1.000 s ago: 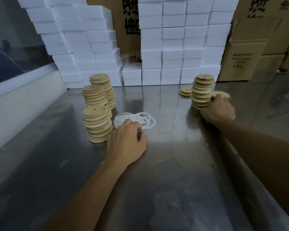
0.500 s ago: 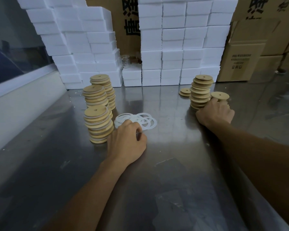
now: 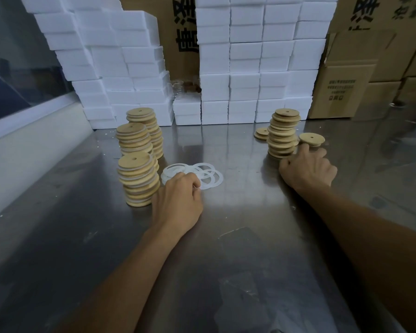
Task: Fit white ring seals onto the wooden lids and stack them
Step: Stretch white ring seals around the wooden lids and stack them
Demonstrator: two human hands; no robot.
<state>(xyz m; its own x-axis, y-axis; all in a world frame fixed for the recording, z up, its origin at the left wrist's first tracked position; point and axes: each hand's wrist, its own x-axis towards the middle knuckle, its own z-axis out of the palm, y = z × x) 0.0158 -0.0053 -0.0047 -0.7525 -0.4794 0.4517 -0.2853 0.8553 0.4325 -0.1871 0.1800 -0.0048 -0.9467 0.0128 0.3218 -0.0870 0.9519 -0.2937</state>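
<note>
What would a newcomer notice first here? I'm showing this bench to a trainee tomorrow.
Probably the stacks of wooden lids on the left of the steel table, with another lid stack on the right. Between them lies a loose pile of white ring seals, where the left hand pinches one. The right hand holds a single lid, before a wall of white foam blocks.
</note>
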